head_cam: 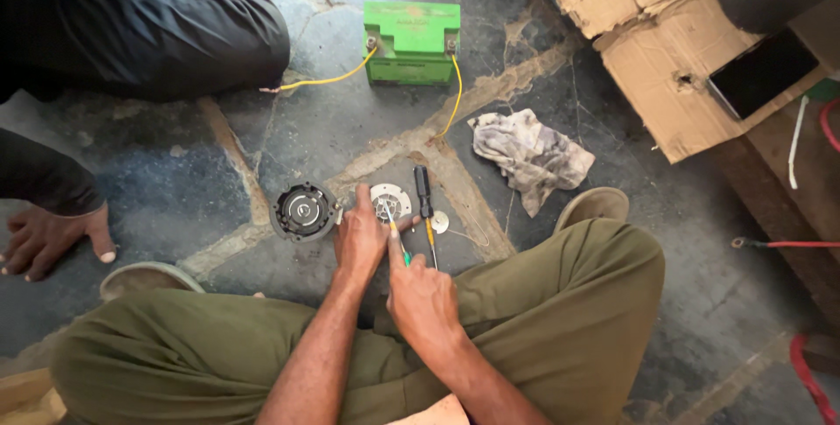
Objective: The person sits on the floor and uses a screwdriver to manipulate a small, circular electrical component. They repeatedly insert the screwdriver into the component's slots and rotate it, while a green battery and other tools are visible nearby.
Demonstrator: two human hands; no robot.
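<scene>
Sitting cross-legged on a cracked stone floor [184, 180] with pale mortar seams. Left hand [360, 241] pressing down, fingers spread flat beside a round silver plate [390, 202]. Right hand [423, 298] gripping a green-handled screwdriver [395, 237], fingers closed around it, tip on the plate. Lying at nine o'clock, a black round housing [303, 211]; at twelve, a green battery [411, 42] trailing yellow wires [332, 80]; at two, a dirty rag [529, 155] and torn cardboard [647, 84].

Round disc [390, 202] lay on stone floor [175, 189] just ahead of the crossed legs — round black housing [303, 211] just to its left, black-handled screwdriver [424, 206] just to its right. Rag [531, 158] farther right. Battery [412, 42] behind them, well apart. Cardboard box [647, 57] at far right — phone [763, 72] on it.
</scene>
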